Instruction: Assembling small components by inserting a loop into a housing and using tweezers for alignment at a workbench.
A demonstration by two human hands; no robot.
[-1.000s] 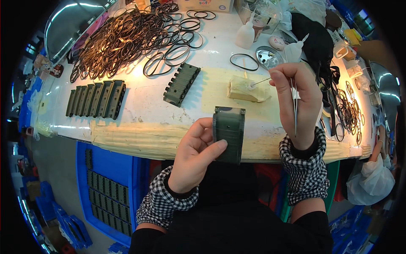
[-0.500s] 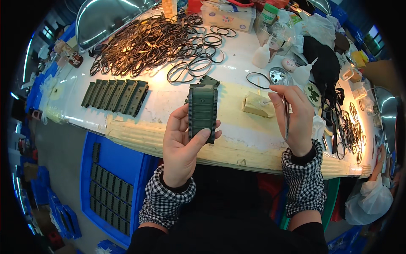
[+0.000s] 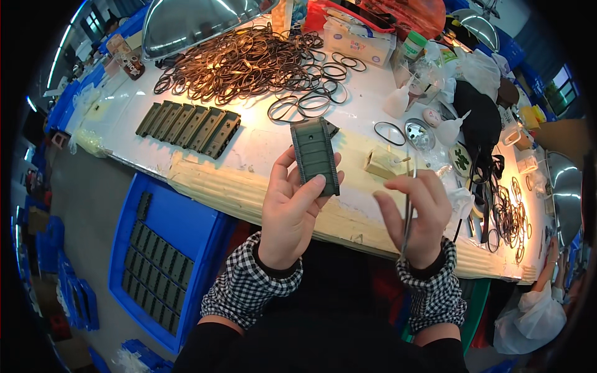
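Note:
My left hand [image 3: 287,217] is closed around a dark green toy tank hull [image 3: 316,152]. Its ribbed face is turned up toward me, tracks run along both long sides, and my thumb presses on the near end. To the right, my right hand [image 3: 429,211] has its thumb and index finger apart. A thin metal tool like tweezers [image 3: 408,224] is tucked in this hand, its tip pointing away from me. Just beyond the right fingers sits a pale block [image 3: 380,163] with a small stick in it. A row of similar green hulls [image 3: 189,127] lies at the left on the table.
A heap of dark rubber bands [image 3: 242,65] covers the table's far left, under a metal lamp shade [image 3: 193,28]. A small metal dish [image 3: 420,133], white squeeze bottles [image 3: 395,102] and bags crowd the right. Below left, a blue tray [image 3: 124,233] holds rows of dark parts.
The view has shifted, so the table items sit further right. My right hand has come nearer to the left hand and lower, its fingers spreading. The hull has tilted slightly in my left hand.

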